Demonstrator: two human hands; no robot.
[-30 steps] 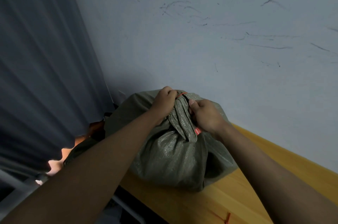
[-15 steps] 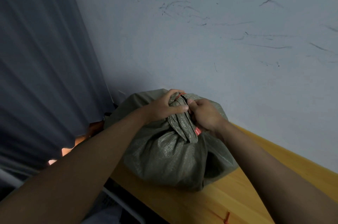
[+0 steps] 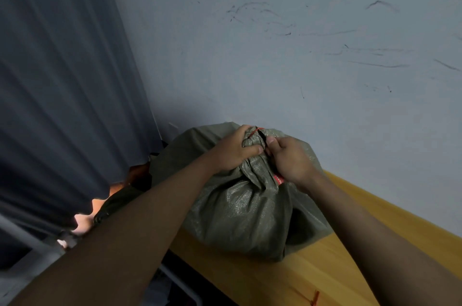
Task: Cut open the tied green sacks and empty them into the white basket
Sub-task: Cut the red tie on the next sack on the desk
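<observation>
1. The sack is a green woven one, full and rounded, sitting on the bench close to its left end and hard against the wall.
2. Its neck is bunched into a twisted tuft at the top, bound by a thin red tie — the tie is on and the sack is closed.
3. A small red tag shows on the sack just below the right wrist.
4. The left hand is wrapped round the neck from the left, fingers curled over the top and thumb lying across the front, squeezing the gathered cloth.
5. The right hand is clenched just to the right of the neck, thumb and fingertips meeting right at the tuft; it seems to pinch something dark and thin there, but what it is cannot be told.
6. The two hands nearly touch, thumb tip to thumb tip, over the neck.
7. Both forearms are bare and reach in from the bottom corners.
8. The bench is yellow wood, running off to the lower right along the wall — a loose red tie lies on it near the bottom edge.
9. The wall is pale with dark scuff marks.
10. A dark grey curtain hangs at the left, and another dark green bundle lies below its hem, beside the bench end.
</observation>
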